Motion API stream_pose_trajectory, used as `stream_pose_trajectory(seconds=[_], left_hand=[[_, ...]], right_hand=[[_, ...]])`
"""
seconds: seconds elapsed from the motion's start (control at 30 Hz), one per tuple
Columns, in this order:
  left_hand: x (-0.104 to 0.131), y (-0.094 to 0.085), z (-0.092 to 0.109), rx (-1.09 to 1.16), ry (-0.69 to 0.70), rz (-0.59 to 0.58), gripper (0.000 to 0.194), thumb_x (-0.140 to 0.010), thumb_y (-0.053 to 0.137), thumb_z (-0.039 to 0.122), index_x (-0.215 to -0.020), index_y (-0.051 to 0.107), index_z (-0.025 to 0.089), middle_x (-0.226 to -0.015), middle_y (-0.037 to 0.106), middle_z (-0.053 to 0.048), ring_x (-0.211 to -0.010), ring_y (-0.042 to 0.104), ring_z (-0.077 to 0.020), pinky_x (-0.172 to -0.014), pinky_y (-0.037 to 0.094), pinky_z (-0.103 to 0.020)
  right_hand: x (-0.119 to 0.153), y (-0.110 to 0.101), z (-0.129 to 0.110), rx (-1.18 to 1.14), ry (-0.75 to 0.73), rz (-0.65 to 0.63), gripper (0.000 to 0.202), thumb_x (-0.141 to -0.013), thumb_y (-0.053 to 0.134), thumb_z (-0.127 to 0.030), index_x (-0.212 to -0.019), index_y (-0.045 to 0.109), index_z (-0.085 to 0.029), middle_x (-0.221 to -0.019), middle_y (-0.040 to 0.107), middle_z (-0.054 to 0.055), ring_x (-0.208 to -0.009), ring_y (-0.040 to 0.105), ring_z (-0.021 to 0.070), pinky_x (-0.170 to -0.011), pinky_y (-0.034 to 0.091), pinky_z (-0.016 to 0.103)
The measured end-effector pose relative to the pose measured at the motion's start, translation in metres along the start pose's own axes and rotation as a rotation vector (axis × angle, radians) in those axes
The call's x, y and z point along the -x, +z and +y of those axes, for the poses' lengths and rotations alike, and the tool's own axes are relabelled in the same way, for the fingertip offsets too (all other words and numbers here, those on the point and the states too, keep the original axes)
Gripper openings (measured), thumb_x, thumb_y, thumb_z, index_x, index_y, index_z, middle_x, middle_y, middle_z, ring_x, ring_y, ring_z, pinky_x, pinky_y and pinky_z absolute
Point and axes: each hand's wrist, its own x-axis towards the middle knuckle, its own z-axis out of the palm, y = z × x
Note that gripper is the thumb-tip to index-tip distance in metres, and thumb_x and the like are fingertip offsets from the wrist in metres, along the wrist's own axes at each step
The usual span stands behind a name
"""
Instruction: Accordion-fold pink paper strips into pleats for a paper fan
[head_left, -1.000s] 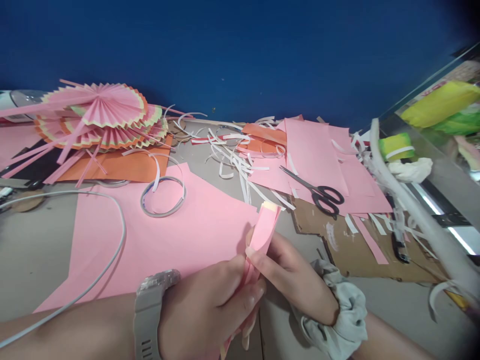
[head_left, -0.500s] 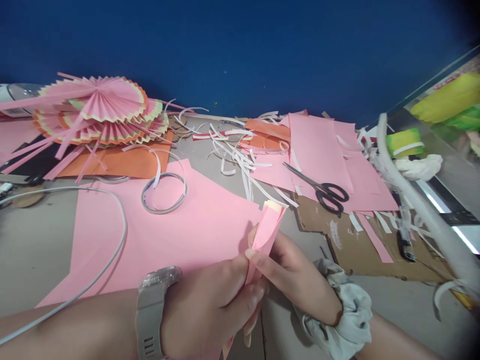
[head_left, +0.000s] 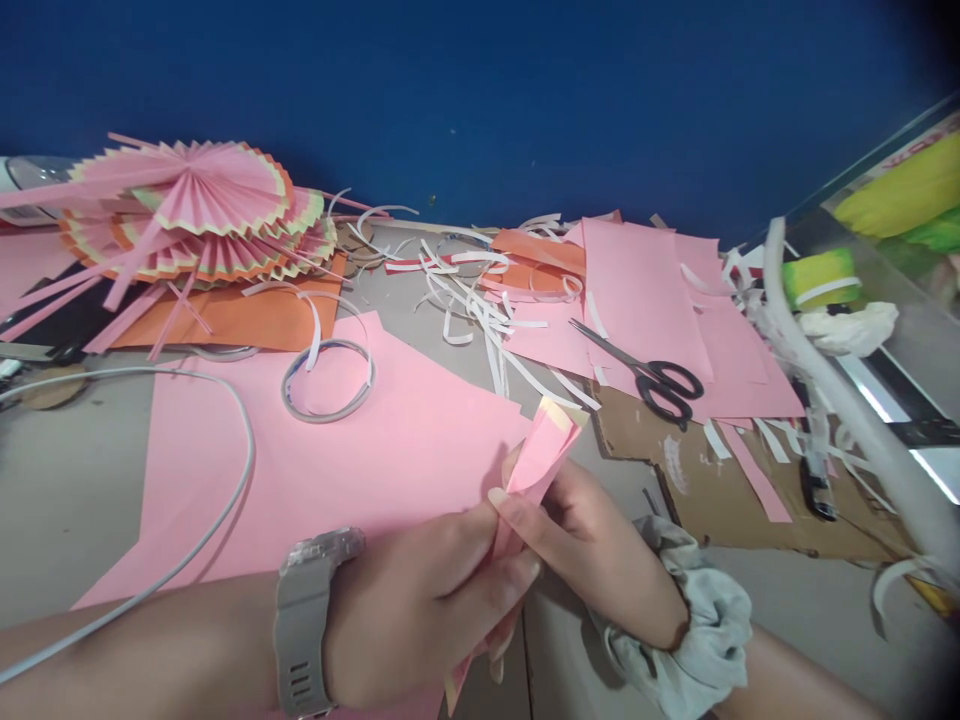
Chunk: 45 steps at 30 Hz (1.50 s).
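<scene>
A pink folded paper strip [head_left: 541, 458] with a pale yellow edge stands tilted between my two hands. My left hand [head_left: 431, 605], with a grey watch [head_left: 304, 620] on its wrist, is closed around the strip's lower part. Higher up, my right hand [head_left: 585, 545] pinches the same folded paper between thumb and fingers; a pale green scrunchie [head_left: 686, 620] circles that wrist. The paper's lower end shows partly below my left fingers. Beneath my hands lies a large pink paper sheet [head_left: 300, 480], and a roll of double-sided tape [head_left: 328, 412] rests on it.
Black-handled scissors [head_left: 649, 375] lie on pink sheets [head_left: 637, 280] at the right. Cardboard [head_left: 712, 500] with a utility knife [head_left: 817, 485] is nearer. Pleated paper rosettes [head_left: 202, 200] are stacked at back left. White paper strips [head_left: 480, 310] litter the middle. A cable [head_left: 244, 450] crosses the left.
The top of the folded paper has tilted slightly rightward, and its folds have spread a little. Both hands keep their hold on it. The view has shifted slightly.
</scene>
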Motion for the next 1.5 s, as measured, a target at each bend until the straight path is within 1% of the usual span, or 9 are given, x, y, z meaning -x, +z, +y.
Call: stream_pose_trajectory(seconds=[0.17, 0.27, 0.4, 0.57, 0.8, 1.07, 1.2, 1.33, 1.5], left_hand=[[-0.003, -0.003, 0.005, 0.105, -0.007, 0.023, 0.042, -0.091, 0.027, 0.049, -0.068, 0.043, 0.017, -0.050, 0.041, 0.005, -0.041, 0.042, -0.0061, -0.045, 0.041, -0.019], [-0.003, -0.007, 0.008, 0.056, -0.041, 0.041, 0.043, -0.090, 0.026, 0.050, -0.074, 0.048, 0.016, -0.045, 0.041, 0.006, -0.036, 0.040, -0.0058, -0.041, 0.039, -0.018], [-0.004, -0.009, 0.011, -0.070, -0.009, 0.023, 0.034, -0.091, 0.033, 0.042, -0.073, 0.047, 0.016, -0.054, 0.055, 0.003, -0.042, 0.049, -0.0052, -0.046, 0.041, -0.015], [-0.004, -0.006, 0.013, -0.150, 0.031, 0.101, 0.030, -0.092, 0.029, 0.041, -0.079, 0.044, 0.018, -0.060, 0.058, 0.002, -0.046, 0.053, -0.0069, -0.047, 0.042, -0.016], [-0.001, -0.002, 0.015, -0.346, 0.025, 0.151, 0.035, -0.093, 0.023, 0.041, -0.069, 0.039, 0.020, -0.051, 0.049, 0.003, -0.044, 0.046, -0.0078, -0.043, 0.037, -0.016], [0.000, -0.007, 0.022, -0.150, -0.055, 0.055, 0.040, -0.093, 0.020, 0.043, -0.077, 0.046, 0.018, -0.046, 0.048, 0.006, -0.028, 0.034, -0.0017, -0.033, 0.032, -0.011], [0.000, -0.008, 0.028, -0.140, -0.115, 0.001, 0.045, -0.091, 0.021, 0.050, -0.074, 0.046, 0.017, -0.047, 0.050, 0.005, -0.030, 0.037, -0.0019, -0.031, 0.029, -0.010], [-0.003, -0.006, 0.023, -0.172, -0.058, 0.100, 0.041, -0.090, 0.026, 0.050, -0.073, 0.045, 0.018, -0.052, 0.054, 0.004, -0.038, 0.047, -0.0039, -0.038, 0.037, -0.011], [-0.001, -0.006, 0.023, -0.183, -0.105, 0.112, 0.045, -0.092, 0.018, 0.048, -0.075, 0.048, 0.019, -0.047, 0.053, 0.004, -0.030, 0.038, -0.0045, -0.030, 0.031, -0.013]], right_hand=[[-0.003, -0.006, 0.002, -0.214, 0.003, -0.062, 0.023, -0.087, 0.046, -0.040, -0.079, 0.046, -0.018, -0.071, 0.047, -0.001, -0.059, 0.046, 0.0108, -0.054, 0.041, 0.024], [-0.003, -0.011, 0.004, -0.276, -0.028, 0.015, 0.027, -0.084, 0.048, -0.046, -0.081, 0.046, -0.019, -0.072, 0.045, -0.001, -0.057, 0.044, 0.0102, -0.053, 0.040, 0.024], [-0.004, -0.012, 0.002, -0.240, -0.026, 0.022, 0.029, -0.078, 0.057, -0.047, -0.079, 0.049, -0.019, -0.073, 0.049, 0.000, -0.065, 0.048, 0.0127, -0.061, 0.044, 0.026], [-0.004, -0.009, -0.003, -0.266, -0.016, -0.063, 0.026, -0.076, 0.060, -0.043, -0.080, 0.054, -0.018, -0.076, 0.055, 0.001, -0.073, 0.052, 0.0144, -0.065, 0.045, 0.026], [-0.004, -0.009, -0.002, -0.346, 0.018, -0.071, 0.023, -0.080, 0.059, -0.037, -0.070, 0.053, -0.017, -0.061, 0.050, -0.004, -0.053, 0.044, 0.0076, -0.050, 0.038, 0.020], [-0.003, -0.014, 0.005, -0.447, 0.013, -0.031, 0.030, -0.077, 0.059, -0.045, -0.088, 0.052, -0.019, -0.059, 0.049, -0.004, -0.045, 0.042, 0.0068, -0.043, 0.035, 0.020], [-0.003, -0.015, 0.007, -0.436, 0.017, -0.034, 0.024, -0.081, 0.056, -0.042, -0.082, 0.051, -0.019, -0.058, 0.047, -0.005, -0.044, 0.042, 0.0051, -0.042, 0.034, 0.018], [-0.004, -0.012, 0.003, -0.399, 0.021, -0.051, 0.016, -0.083, 0.057, -0.033, -0.080, 0.051, -0.018, -0.060, 0.049, -0.005, -0.048, 0.044, 0.0046, -0.045, 0.036, 0.017], [-0.004, -0.009, 0.005, -0.362, 0.027, -0.052, 0.018, -0.087, 0.049, -0.036, -0.081, 0.051, -0.018, -0.059, 0.051, -0.005, -0.048, 0.045, 0.0052, -0.046, 0.036, 0.018]])
